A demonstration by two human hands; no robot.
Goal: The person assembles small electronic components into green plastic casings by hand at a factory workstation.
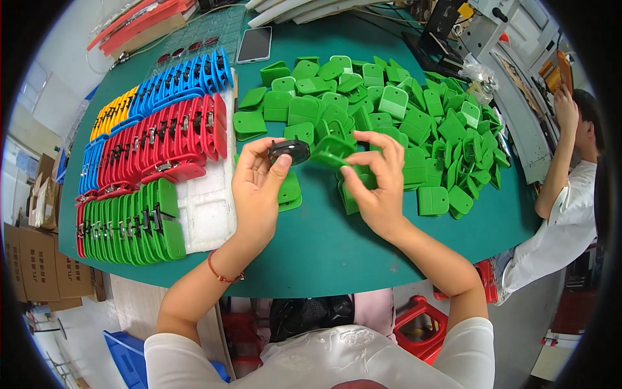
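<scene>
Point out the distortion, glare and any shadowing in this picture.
Head view: fisheye distortion bows the green tabletop's front edge, and black surrounds the round image; head view: pale glare washes out some green plastic plates in the pile; head view: the black oval part in the left hand is dark with small highlights; head view: no hard shadow stands out.

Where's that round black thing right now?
In the head view, the round black thing is near the middle, held by the left hand, just left of the green piece in the right hand.
</scene>
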